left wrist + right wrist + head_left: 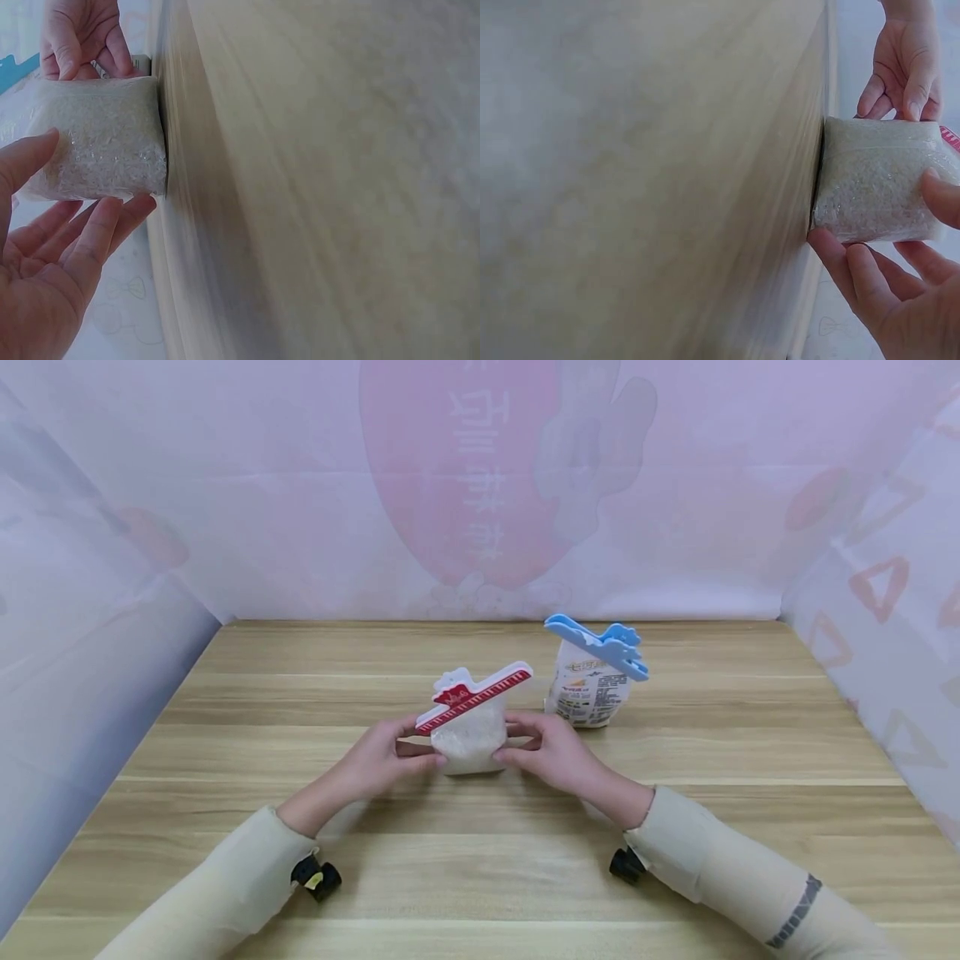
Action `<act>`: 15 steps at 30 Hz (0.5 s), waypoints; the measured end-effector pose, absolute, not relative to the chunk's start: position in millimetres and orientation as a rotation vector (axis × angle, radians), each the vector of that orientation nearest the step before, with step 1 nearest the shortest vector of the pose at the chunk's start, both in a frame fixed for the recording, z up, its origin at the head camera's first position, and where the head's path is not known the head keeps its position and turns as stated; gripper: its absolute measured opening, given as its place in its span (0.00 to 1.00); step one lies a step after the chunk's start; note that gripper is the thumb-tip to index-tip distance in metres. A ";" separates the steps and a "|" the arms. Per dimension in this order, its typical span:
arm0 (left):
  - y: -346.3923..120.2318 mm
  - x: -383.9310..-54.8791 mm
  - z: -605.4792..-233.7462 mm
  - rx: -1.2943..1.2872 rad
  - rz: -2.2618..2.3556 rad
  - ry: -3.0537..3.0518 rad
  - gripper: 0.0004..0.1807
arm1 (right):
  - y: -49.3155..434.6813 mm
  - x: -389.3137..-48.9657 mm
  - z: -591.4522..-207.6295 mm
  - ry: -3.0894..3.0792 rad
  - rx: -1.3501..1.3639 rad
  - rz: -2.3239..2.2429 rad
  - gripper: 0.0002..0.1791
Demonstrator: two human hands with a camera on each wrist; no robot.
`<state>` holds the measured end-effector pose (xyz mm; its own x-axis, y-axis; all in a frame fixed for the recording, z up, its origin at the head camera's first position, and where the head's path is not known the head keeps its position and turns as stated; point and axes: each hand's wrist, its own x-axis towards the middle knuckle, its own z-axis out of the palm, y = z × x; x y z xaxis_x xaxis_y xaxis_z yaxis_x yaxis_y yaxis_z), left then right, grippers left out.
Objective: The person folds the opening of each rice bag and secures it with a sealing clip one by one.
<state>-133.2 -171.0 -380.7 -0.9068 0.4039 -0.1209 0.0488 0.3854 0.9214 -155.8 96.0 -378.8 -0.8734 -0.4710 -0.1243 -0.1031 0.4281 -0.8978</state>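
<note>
A clear bag of white grains that look like rice (471, 745) stands upright on the wooden table. Across its top sits a slanted red-and-white sealing clip (474, 698). My left hand (377, 762) holds the bag's left side, thumb on the near face and fingers along the edge. On the opposite side my right hand (553, 752) grips it in the same way. The left wrist view shows the grain-filled bag (105, 139) between both hands, its bottom against the tabletop. In the right wrist view a corner of the red clip (950, 138) shows behind the bag.
Behind my right hand stands a white printed bag (588, 689), closed with a blue sealing clip (600, 646). A pale printed cloth (300, 543) rises at the table's back edge and both sides. Wood tabletop (480, 877) extends in front of the hands.
</note>
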 end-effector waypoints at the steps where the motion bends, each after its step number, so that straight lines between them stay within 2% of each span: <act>1: -171.6 -134.1 -380.8 0.383 1.523 2.327 0.31 | 95.1 -156.8 -378.9 2.328 -0.483 -1.428 0.29; 15: -181.2 -149.9 -383.6 0.356 1.541 2.348 0.31 | 79.8 -169.7 -381.5 2.353 -0.462 -1.455 0.31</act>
